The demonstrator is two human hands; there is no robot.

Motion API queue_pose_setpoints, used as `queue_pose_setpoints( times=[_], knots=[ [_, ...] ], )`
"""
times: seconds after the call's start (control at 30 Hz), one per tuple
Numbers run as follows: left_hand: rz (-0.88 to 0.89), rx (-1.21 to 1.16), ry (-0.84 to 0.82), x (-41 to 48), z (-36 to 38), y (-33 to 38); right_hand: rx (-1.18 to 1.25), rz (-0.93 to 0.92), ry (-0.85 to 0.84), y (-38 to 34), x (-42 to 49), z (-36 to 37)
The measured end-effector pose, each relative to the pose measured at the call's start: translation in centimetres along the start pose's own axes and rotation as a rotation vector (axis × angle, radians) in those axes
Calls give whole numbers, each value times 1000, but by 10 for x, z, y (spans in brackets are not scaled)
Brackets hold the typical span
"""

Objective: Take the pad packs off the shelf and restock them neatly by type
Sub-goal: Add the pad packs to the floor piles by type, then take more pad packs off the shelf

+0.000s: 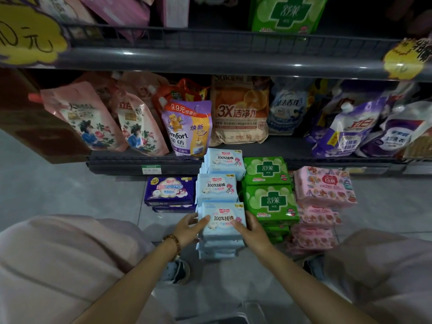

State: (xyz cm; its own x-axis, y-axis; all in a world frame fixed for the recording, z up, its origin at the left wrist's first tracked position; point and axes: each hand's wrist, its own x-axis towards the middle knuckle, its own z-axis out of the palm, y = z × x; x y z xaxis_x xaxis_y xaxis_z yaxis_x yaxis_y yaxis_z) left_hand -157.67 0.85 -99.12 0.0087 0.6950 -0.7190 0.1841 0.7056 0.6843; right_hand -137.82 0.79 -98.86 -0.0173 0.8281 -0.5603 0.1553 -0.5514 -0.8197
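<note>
while squatting on the tiled floor [58, 190] in front of the bottom shelf [145, 165], presses on the nearest light-blue pack [222, 230] from both sides.

left hand [188, 228]: fingers nearly straight, laid across the left part of the pack face, thumb at the left edge. not clenched, not wrapped around the pack. right hand [252, 231]: mirrored posture, fingers flat on the right part of the face, thumb along the right edge, likewise unclenched. beaded bracelet [173, 242] on the left wrist.

pack position: on top of the nearest light-blue stack, on the floor. two more light-blue stacks [217, 187] in line behind it, reaching back to the shelf lip.

floor layout by type, left to right:
- purple packs [169, 189], two high, just left of the middle light-blue stack.
- light-blue column, as above.
- green packs [272, 202] in two stacks, touching the column on its right.
- pink packs [323, 185] in stacks just right of the green.

on the bottom shelf: detergent pouches [189, 127], upright or leaning, side by side. on the upper shelf: one green bag [285, 12] with the same cross print, upright. yellow price tags [25, 33] at both ends of the upper shelf rail.
</note>
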Motion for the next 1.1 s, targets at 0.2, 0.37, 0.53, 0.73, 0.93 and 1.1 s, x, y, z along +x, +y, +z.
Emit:
queue_pose_setpoints(
  times=[0.2, 0.37, 0.53, 0.73, 0.93, 1.1],
  knots=[
    [114, 411, 118, -8, -13, 34, -233, -112, -189, -26, -2, -28],
    [351, 648, 136, -20, -24, 102, -564, -111, -329, -92, 14, -69],
    [719, 792, 241, -38, -29, 223, -681, -252, -359, -215, 27, -114],
    [1087, 541, 363, -43, -11, 356, -300, -665, -37, -354, 32, -158],
    [997, 459, 262, -9, 3, 446, -226, -790, 289, -424, 83, -182],
    [721, 287, 106, 36, 3, 480, -162, -561, 192, -425, 134, -184]
  ],
)
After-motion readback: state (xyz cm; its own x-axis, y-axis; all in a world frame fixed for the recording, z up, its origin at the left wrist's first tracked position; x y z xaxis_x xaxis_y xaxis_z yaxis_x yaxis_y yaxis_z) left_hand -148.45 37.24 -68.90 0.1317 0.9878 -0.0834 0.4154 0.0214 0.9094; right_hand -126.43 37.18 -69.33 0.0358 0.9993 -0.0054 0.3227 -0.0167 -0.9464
